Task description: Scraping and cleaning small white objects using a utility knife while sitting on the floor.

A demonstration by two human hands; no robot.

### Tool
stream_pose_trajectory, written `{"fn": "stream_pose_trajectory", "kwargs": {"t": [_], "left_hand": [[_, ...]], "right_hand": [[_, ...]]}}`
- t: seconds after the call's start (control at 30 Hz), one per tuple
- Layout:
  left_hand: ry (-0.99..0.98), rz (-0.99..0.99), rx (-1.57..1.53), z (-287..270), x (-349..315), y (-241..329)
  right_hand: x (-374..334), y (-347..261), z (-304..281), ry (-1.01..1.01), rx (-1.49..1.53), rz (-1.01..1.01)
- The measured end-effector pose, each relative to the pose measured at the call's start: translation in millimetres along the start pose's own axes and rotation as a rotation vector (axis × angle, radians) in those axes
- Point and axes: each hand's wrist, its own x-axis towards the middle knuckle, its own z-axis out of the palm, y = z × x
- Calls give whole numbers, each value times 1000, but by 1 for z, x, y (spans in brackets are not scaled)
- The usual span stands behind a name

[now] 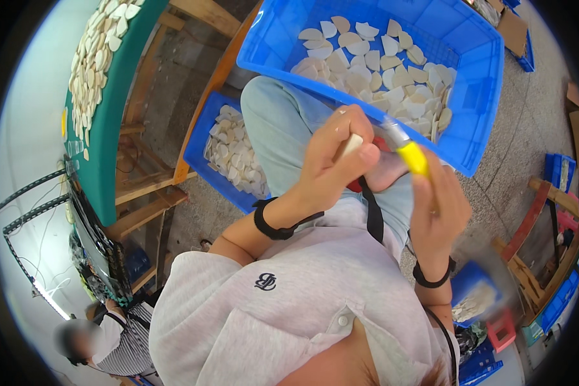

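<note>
Floor: grey speckled flooring (486, 119) is spreading beneath the crates and running off to the right.
Counter: a green-topped counter (109, 151) is standing along the left on a wooden frame (145, 188), and a heap of pale flat pieces (93, 71) is covering its far part.
Wall: a whitish wall (32, 122) is rising behind the counter, with a lit strip lamp (51, 300) shining low at the left.
Large crate: a blue crate (492, 71) is sitting ahead of the person's knees, holding many loose pale pieces, some half-round.
Small crate: a smaller blue crate (194, 154) is resting on the floor by the left knee, also holding pale pieces.
Co-worker: another person in a striped garment (125, 344) is showing at the lower left.
Stool: a red stool (502, 331) is standing at the lower right.
Left hand: the left hand (333, 149) is pinching a pale piece (350, 146) between thumb and curled fingers, above the lap and short of the large crate.
Pale piece: its visible edge is slanting from lower left to upper right; fingers are hiding the rest.
Right hand: the right hand (442, 204), blurred, is closing around a yellow-handled tool (413, 158) just right of the left hand.
Tool: its long axis is running from lower right to upper left, its greyish tip pointing toward the large crate's near wall; blur is hiding the tip's exact shape.
</note>
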Motion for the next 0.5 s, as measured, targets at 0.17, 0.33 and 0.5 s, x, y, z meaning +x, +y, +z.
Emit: {"fn": "stream_pose_trajectory", "kwargs": {"t": [0.17,0.33,0.5], "left_hand": [[-55,-366,-586,0,7,5],[-124,-521,-763,-4,10,2],[-160,-589,-905,-9,11,0]], "right_hand": [[-3,2,-3,205,95,173],[-2,4,-1,200,126,161],[-1,-3,-4,138,170,250]]}}
